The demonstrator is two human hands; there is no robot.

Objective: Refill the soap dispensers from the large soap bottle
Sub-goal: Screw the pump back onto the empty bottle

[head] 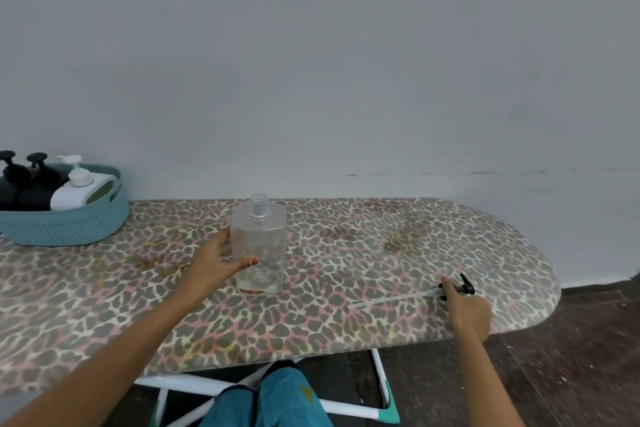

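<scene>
A clear, nearly empty dispenser bottle (259, 246) stands upright and uncapped in the middle of the leopard-print ironing board (346, 246). My left hand (216, 262) wraps its left side, thumb across the front. The black pump head with its long clear tube (408, 296) lies flat on the board to the right. My right hand (467, 308) pinches the pump at its collar. At the far left a teal basket (69, 222) holds two dark pump bottles (24, 184) and a white pump bottle (78, 184).
A plain wall stands close behind the board. The board's rounded end (547, 288) is at the right, with dark floor (571, 357) beyond. White board legs (379, 378) and my teal-clothed knee (284, 395) are below the front edge.
</scene>
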